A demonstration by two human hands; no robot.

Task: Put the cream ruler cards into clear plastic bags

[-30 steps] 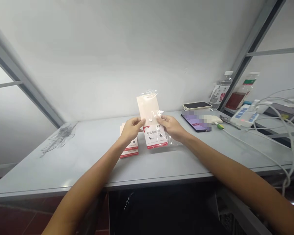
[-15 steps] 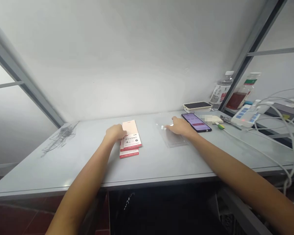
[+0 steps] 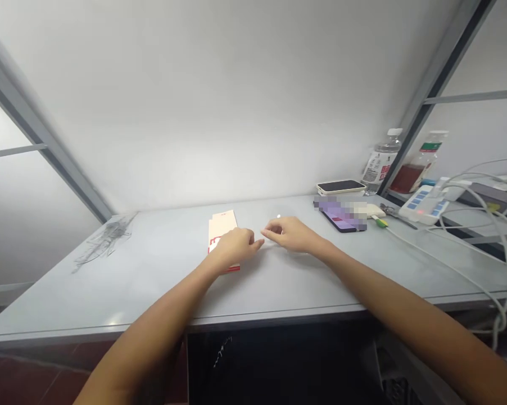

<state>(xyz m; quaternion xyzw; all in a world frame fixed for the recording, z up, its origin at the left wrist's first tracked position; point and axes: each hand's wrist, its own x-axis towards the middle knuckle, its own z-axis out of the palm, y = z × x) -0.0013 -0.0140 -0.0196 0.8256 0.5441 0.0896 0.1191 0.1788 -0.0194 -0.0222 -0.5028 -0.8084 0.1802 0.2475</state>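
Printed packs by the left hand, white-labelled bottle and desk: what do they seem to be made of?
Printed packs: probably card or thick paper, pale and matte, with straight edges.
White-labelled bottle: likely plastic, see-through and glossy, though glass isn't ruled out.
Desk: smooth grey semi-gloss, perhaps laminate or painted metal; light glints near its front edge.

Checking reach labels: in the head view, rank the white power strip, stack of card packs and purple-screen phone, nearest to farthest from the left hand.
From the left hand:
1. Stack of card packs: partly behind the hand in view; contact unclear.
2. Purple-screen phone: to its right, past the right hand.
3. White power strip: far right.
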